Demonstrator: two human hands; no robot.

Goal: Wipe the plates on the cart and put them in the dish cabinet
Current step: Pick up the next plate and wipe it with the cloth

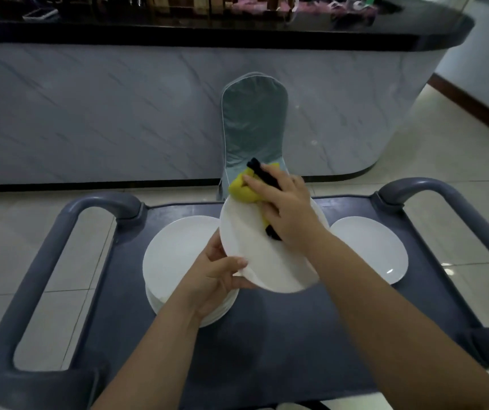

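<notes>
My left hand (pixel 221 272) grips the near rim of a white plate (pixel 255 253), thumb on top, and holds it tilted above the dark blue cart (pixel 281 344). On the plate's far part my right hand (pixel 286 210) presses a yellow and black cloth (pixel 244 189), with the fingers spread over it. A stack of white plates (pixel 175 261) sits on the cart's left side, partly under my left hand. A single white plate (pixel 370 250) lies on the cart's right side.
The cart has grey loop handles at left (pixel 42 279) and right (pixel 456 199). A chair with a teal cover (pixel 253 122) stands just beyond the cart, against a marble-faced counter (pixel 119 113) with a dark top. Tiled floor surrounds the cart.
</notes>
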